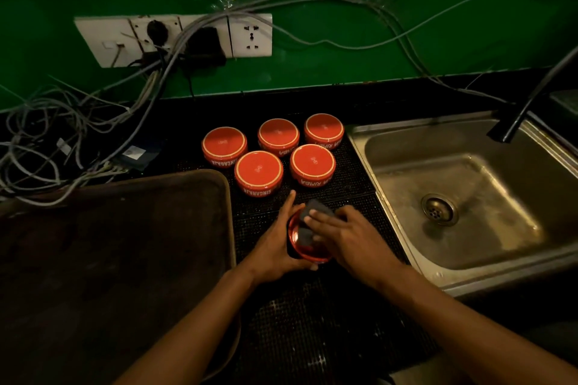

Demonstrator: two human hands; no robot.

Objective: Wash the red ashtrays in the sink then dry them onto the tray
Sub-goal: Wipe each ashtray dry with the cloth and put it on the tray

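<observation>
Several red ashtrays (259, 169) stand upside down on a black dotted mat (350, 166) left of the steel sink (406, 134). My left hand (275, 244) grips one more red ashtray (297, 251), tilted with its hollow facing me, above the mat. My right hand (347, 233) presses a dark grey cloth (312, 212) into that ashtray's hollow; its fingers lie over the cloth. The dark tray (125, 197) lies at the left, beside my left forearm.
A black tap (519, 116) reaches over the sink from the right. On the green wall a white socket strip (250, 36) feeds a tangle of grey cables (62, 141) that spreads over the counter behind the tray.
</observation>
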